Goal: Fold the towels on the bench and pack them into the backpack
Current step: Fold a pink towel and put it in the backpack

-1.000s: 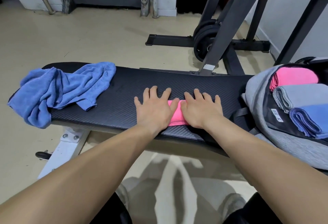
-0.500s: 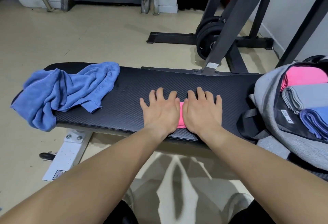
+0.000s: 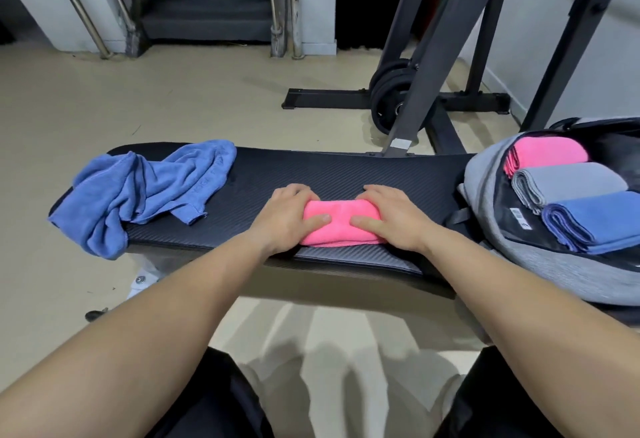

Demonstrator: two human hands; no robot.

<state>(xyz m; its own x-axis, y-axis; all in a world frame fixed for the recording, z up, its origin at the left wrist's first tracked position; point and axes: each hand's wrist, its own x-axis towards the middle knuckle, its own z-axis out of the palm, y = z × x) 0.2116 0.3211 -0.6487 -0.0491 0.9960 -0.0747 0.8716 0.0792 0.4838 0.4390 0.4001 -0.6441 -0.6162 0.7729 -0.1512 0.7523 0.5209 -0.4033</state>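
The left hand (image 3: 287, 215) and right hand (image 3: 394, 219) clasp the folded pink towel (image 3: 337, 229) from either end (thumbs on top, fingers curled behind) at the middle of the bench (image 3: 346, 170). A crumpled blue towel (image 3: 145, 188) lies at its left end, and the open backpack (image 3: 485, 174) sits at its right.

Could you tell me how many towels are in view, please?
5: crumpled blue towel on the bench, left end; folded pink towel gripped by left hand and right hand; packed pink towel, grey towel, packed blue towel in the backpack. Others may be hidden inside.
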